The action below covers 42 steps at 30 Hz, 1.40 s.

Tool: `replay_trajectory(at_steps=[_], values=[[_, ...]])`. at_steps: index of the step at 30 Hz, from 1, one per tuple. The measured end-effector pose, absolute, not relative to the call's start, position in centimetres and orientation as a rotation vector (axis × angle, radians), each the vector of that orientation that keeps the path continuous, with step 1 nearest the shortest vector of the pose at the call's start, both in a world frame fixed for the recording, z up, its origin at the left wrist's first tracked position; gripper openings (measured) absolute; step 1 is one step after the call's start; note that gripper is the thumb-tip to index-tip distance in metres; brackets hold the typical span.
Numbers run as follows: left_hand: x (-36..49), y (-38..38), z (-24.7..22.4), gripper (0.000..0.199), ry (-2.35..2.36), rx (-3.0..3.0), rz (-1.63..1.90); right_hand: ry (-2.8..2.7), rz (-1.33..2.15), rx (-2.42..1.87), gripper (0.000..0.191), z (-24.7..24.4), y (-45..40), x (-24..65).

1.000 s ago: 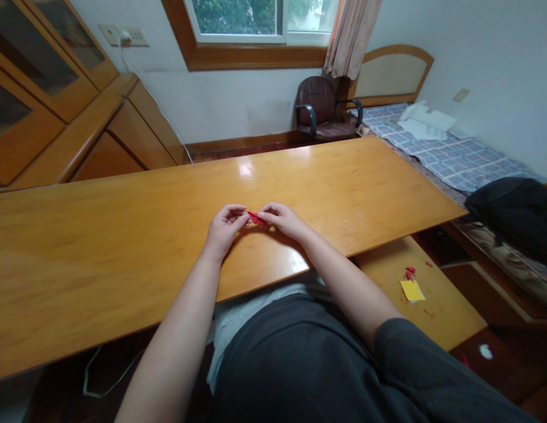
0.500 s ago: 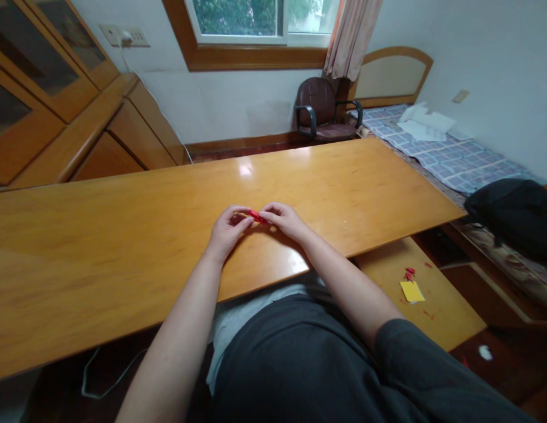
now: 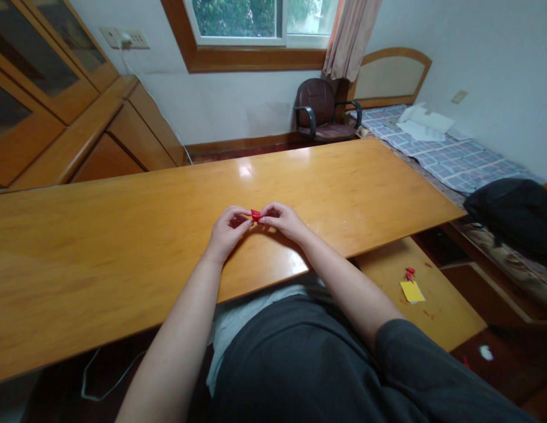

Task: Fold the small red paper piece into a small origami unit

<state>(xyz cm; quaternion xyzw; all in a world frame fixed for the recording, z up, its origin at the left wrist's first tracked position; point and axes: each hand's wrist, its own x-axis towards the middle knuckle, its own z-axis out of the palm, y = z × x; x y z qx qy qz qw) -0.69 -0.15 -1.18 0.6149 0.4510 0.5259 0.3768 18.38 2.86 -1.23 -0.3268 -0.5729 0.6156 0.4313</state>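
Observation:
Between my fingertips is a small red piece of folded paper [image 3: 255, 215], only a little wider than the fingers that pinch it. My left hand [image 3: 230, 229] grips its left side with thumb and forefinger. From the right, my right hand [image 3: 282, 220] pinches the other side. Both hands stay just over the wooden table [image 3: 136, 235], close to its near edge. The folds' exact shape is too small to make out, and the fingers partly cover it.
Low at the right, a wooden board [image 3: 453, 311] bears a yellow paper square [image 3: 412, 292], small red pieces [image 3: 409, 273] and scraps. A black bag [image 3: 511, 211] lies on the bed [image 3: 449, 153]. Beyond the table stands a brown armchair [image 3: 317, 106]; a cabinet [image 3: 123, 135] is at left.
The red paper has turned between my fingers: it looked long and slanted before, and now appears shorter and wider. My hands have barely shifted.

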Motion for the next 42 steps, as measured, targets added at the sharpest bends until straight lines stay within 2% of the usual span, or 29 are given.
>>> replay_trajectory(at_steps=[6, 23, 36, 42], values=[[-0.5, -0.4, -0.6, 0.014, 1.123, 1.639, 1.361, -1.46, 1.476, -0.823, 0.023, -1.6, 3.0, 18.2], [-1.0, 0.2, -1.4, 0.021, 1.248, 1.673, 1.263, -1.498, 1.607, -0.808, 0.03, -1.4, 2.6, 18.3], [-0.8, 0.0, -0.6, 0.024, 1.249, 1.514, 1.214, -1.675, 1.431, -0.855, 0.033, -1.5, 3.0, 18.6], [-0.7, 0.0, -0.4, 0.024, 1.237, 1.528, 1.204, -1.66, 1.464, -0.835, 0.031, -1.4, 3.2, 18.8]])
